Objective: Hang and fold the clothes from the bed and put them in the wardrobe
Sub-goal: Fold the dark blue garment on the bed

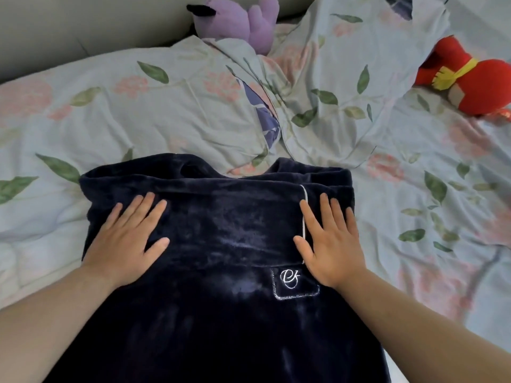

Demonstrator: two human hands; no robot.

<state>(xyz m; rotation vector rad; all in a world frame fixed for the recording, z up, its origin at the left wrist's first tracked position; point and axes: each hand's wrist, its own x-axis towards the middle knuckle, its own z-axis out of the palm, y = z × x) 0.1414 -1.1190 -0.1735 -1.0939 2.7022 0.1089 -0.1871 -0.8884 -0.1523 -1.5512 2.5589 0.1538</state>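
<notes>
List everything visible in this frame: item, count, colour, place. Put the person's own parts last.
Plush garment: one, dark navy with white piping, spread on the bed nearest the camera.
Chest pocket: one, navy with white stitching and monogram, on the garment near the right hand.
Duvet: one, pale green with pink flowers and green leaves, covering the bed.
Purple soft toy: one, at the far edge, centre.
Red soft toy: one, red with a yellow band, far right.
Left hand: flat on the garment, fingers spread.
Right hand: flat on the garment beside the piping.

Floral-sheeted bed (193, 111), grey headboard (83, 20)
</notes>
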